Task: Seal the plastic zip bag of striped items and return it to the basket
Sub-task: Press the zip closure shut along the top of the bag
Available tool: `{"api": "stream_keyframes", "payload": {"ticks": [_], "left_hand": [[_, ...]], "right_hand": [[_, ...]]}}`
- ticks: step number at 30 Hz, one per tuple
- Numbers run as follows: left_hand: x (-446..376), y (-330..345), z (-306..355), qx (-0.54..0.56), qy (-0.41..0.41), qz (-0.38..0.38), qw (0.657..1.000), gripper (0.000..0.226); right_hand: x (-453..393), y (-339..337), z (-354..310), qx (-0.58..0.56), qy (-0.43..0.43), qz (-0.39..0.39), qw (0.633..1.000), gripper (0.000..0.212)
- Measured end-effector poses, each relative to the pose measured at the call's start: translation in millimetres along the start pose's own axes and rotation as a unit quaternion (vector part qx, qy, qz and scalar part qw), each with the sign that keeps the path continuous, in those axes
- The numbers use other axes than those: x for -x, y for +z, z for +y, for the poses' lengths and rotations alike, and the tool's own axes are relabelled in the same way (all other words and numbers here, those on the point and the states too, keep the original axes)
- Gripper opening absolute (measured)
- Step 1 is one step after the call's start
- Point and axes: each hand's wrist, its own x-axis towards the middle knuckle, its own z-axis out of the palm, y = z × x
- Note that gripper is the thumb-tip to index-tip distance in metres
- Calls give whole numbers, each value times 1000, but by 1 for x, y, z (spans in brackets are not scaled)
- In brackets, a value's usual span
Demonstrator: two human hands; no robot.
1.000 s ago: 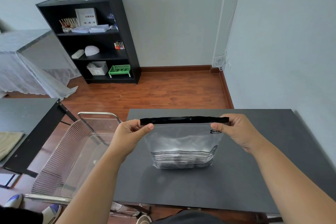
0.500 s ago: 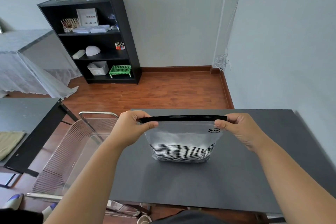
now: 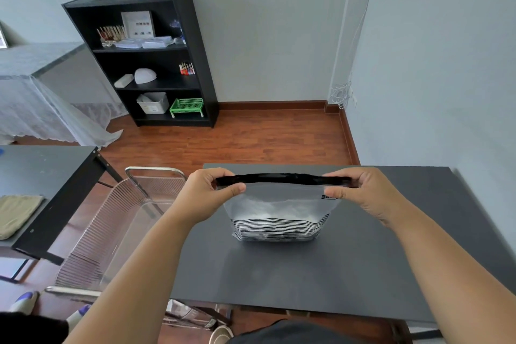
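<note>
A: In the head view, where is the zip bag (image 3: 275, 211)?

B: It stands upright on the dark table (image 3: 321, 274), a little beyond the middle. The striped items (image 3: 277, 229) fill its lower part, and the upper part looks cloudy.

A: And the hands?

B: The left hand (image 3: 205, 197) pinches the black zip strip (image 3: 282, 178) at its 9 o'clock end, thumb in front and the fingers curled over the top. The right hand (image 3: 360, 194) does the same at the 3 o'clock end. Both hands are closed on the strip, and the strip runs straight between them.

A: Is the strip sealed?

B: I cannot tell; it looks like one dark band.

A: Where is the basket (image 3: 117, 229)?

B: It is a wire basket at 9 o'clock from the table, just beside the table edge and lower. It is well apart from the bag.

A: What else is there?

B: A black shelf (image 3: 148, 61) stands at 11 o'clock against the wall, and a second dark table (image 3: 47, 173) is at far 9 o'clock.
</note>
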Motion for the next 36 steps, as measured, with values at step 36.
{"api": "stream_keyframes", "payload": {"ticks": [36], "left_hand": [[-17,16,49,-312,46,-159,936,14]], "right_hand": [[-18,20,-39,290,8,-71,955,12]]}}
